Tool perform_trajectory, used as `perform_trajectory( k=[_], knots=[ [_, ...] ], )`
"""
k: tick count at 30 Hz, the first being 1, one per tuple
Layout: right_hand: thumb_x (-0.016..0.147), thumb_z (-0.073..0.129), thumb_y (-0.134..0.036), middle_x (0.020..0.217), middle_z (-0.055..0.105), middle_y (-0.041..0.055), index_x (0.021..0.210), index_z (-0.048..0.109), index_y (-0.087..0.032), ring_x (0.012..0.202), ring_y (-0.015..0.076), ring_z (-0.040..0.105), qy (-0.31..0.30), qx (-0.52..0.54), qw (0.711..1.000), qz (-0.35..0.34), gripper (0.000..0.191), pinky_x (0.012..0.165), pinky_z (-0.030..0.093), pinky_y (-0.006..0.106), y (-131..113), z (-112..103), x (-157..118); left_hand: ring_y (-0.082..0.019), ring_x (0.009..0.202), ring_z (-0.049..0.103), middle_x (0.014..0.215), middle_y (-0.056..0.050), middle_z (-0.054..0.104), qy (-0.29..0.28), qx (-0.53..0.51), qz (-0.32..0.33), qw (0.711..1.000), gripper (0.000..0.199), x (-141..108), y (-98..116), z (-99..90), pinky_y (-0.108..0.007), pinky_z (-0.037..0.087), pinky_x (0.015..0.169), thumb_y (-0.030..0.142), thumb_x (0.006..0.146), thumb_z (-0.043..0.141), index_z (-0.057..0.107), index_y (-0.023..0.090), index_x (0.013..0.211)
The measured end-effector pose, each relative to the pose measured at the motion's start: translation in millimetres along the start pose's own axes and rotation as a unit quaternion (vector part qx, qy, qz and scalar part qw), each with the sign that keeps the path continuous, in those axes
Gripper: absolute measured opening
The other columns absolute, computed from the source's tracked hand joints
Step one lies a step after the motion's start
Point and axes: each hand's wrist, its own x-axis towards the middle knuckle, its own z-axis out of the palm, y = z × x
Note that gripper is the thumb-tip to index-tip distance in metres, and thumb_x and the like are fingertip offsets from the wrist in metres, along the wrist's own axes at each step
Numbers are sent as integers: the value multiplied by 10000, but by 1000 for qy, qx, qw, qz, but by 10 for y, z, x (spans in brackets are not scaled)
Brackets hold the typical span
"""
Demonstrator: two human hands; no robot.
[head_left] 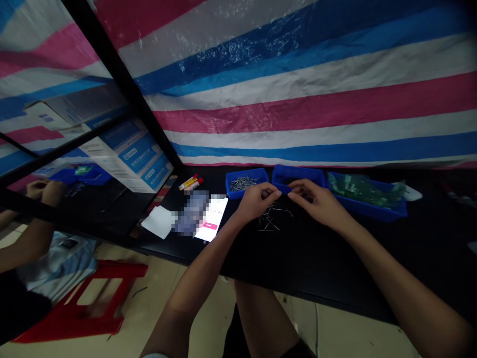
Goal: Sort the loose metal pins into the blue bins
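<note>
At blue bin [298, 175] | left hand [257, 201], right hand [315, 201] curled, pinching unclear | nails [270, 219] below

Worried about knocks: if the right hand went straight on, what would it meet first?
Probably the left hand, just ahead of the right hand, though depth is hard to judge here.

Whatever the fingertips [276, 192] hold — too small to tell.

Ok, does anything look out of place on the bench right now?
Yes: loose nails lie scattered on the black tabletop just below the left hand and right hand, outside the blue plastic bin holding similar ones, so they look spilled.
</note>
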Motion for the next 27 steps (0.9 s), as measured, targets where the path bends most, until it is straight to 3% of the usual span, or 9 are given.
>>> perform_trajectory(
  k=[6, 12, 19, 27],
  knots=[
    [874, 574, -525, 768, 679, 26, 917, 661, -221, 688, 188, 622, -130, -97, 986, -33, 320, 638, 459, 317, 126, -29, 13, -112, 648, 593, 768, -23, 657, 67, -18, -9, 998, 256, 21, -10, -47, -227, 462, 622, 391, 911, 573, 654, 150, 880],
    [841, 618, -530, 808, 644, 46, 914, 656, -213, 745, 202, 598, -194, -135, 969, -72, 327, 686, 445, 320, 150, 32, -12, -121, 665, 598, 758, -19, 664, 82, 13, -6, 997, 257, 25, -12, -37, -227, 457, 619, 394, 918, 561, 664, 163, 870],
    [868, 592, -377, 833, 635, 45, 939, 639, -217, 764, 203, 599, -214, -149, 963, -70, 181, 696, 431, 315, 184, 43, -9, -116, 693, 607, 878, -22, 707, 136, 62, 30, 988, 121, 21, 21, -65, -222, 448, 619, 285, 899, 608, 668, 182, 917],
    [890, 546, -317, 803, 636, 31, 875, 609, -221, 703, 184, 587, -228, -161, 958, -69, 116, 648, 405, 299, 170, 64, -11, -151, 792, 601, 934, -34, 671, 239, 210, 43, 947, 76, 35, -53, -215, -280, 473, 760, 202, 917, 573, 632, 201, 965]
  ],
)
